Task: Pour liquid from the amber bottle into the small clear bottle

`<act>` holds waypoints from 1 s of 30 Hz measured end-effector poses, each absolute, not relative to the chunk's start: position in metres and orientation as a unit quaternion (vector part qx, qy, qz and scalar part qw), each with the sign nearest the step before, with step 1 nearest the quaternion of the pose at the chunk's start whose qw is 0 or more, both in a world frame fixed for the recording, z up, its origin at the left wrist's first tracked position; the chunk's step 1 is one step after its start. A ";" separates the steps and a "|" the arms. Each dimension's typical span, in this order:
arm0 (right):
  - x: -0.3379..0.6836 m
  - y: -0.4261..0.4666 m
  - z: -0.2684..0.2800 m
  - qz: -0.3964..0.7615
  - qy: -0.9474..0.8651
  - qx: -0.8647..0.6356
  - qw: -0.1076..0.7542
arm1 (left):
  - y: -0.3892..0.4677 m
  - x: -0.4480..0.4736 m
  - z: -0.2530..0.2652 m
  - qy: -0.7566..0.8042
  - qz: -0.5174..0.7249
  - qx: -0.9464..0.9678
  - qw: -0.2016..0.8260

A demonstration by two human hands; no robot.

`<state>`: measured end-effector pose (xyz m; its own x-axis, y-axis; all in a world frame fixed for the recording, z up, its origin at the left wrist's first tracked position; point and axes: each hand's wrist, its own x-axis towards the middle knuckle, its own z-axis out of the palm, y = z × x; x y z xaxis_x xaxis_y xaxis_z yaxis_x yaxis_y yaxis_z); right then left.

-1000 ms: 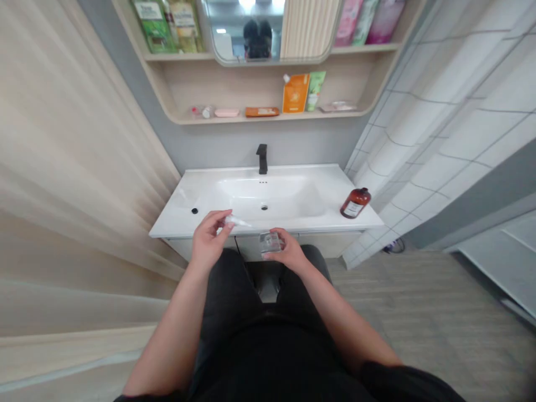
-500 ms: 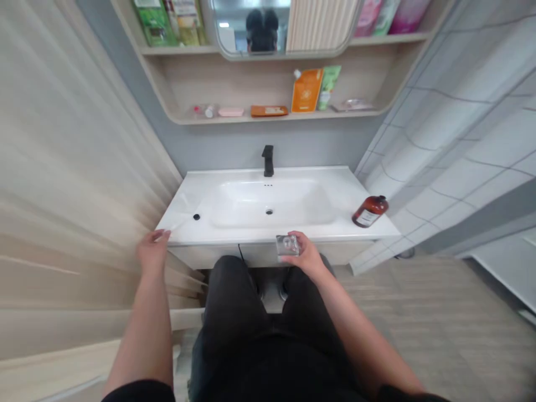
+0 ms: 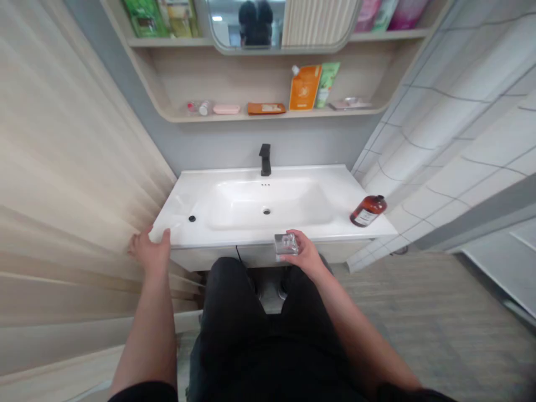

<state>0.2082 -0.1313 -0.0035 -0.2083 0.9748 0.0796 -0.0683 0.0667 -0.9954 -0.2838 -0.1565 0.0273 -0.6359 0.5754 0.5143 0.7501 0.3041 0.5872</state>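
Note:
My left hand (image 3: 151,248) is at the left front corner of the white washbasin counter (image 3: 251,239), beside the curtain. Its thumb and fingers are spread with nothing between them. Just past the fingertips, a faint clear, thin piece (image 3: 175,225) lies on the counter; its kind is hard to make out. Near it sits a small round black piece (image 3: 192,218). In front of the basin's front edge, my right hand (image 3: 305,252) grips a clear, square-sided container (image 3: 286,244) between thumb and fingers. A brown bottle (image 3: 368,211) with a white label and black neck stands on the counter's right side.
The basin (image 3: 234,206) has a black faucet (image 3: 265,159) behind it. Above, a shelf (image 3: 268,115) carries an orange pouch (image 3: 305,87), a green tube (image 3: 328,84) and small items. A pleated curtain (image 3: 84,167) borders the left; white tiles (image 3: 452,162) line the right.
My left hand has let go of a thin, pale, translucent piece, and its fingers have spread towards the curtain. My right hand keeps the clear container in nearly the same place.

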 end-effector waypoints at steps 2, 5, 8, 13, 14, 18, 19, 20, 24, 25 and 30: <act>0.205 -0.134 -0.001 0.554 -0.551 -0.399 0.480 | -0.165 -0.265 0.035 -0.756 -0.462 -0.435 0.162; 0.199 -0.137 0.004 0.557 -0.559 -0.383 0.480 | -0.173 -0.207 0.041 -0.644 -0.522 -0.556 0.064; 0.187 -0.138 0.012 0.539 -0.577 -0.368 0.491 | -0.173 -0.129 0.035 -0.464 -0.533 -0.667 -0.237; 0.168 -0.138 0.025 0.476 -0.622 -0.340 0.521 | -0.169 -0.042 0.016 -0.392 -0.528 -0.602 -0.453; 0.165 -0.139 0.026 0.469 -0.629 -0.337 0.520 | -0.168 -0.035 0.015 -0.393 -0.539 -0.585 -0.461; 0.163 -0.143 0.035 0.457 -0.663 -0.331 0.491 | -0.168 -0.022 0.017 -0.385 -0.589 -0.537 -0.465; 0.167 -0.144 0.038 0.458 -0.671 -0.327 0.482 | -0.168 -0.021 0.019 -0.386 -0.598 -0.527 -0.465; 0.173 -0.145 0.040 0.457 -0.674 -0.327 0.479 | -0.169 -0.021 0.021 -0.387 -0.607 -0.516 -0.464; 0.234 -0.139 0.040 0.324 -0.619 -0.435 0.568 | -0.172 -0.027 0.025 -0.397 -0.634 -0.481 -0.456; 0.257 -0.134 0.038 0.248 -0.583 -0.489 0.600 | -0.173 -0.030 0.026 -0.400 -0.640 -0.475 -0.453; 0.380 -0.091 0.018 -0.030 -0.431 -0.665 0.609 | -0.170 -0.051 0.025 -0.403 -0.661 -0.443 -0.452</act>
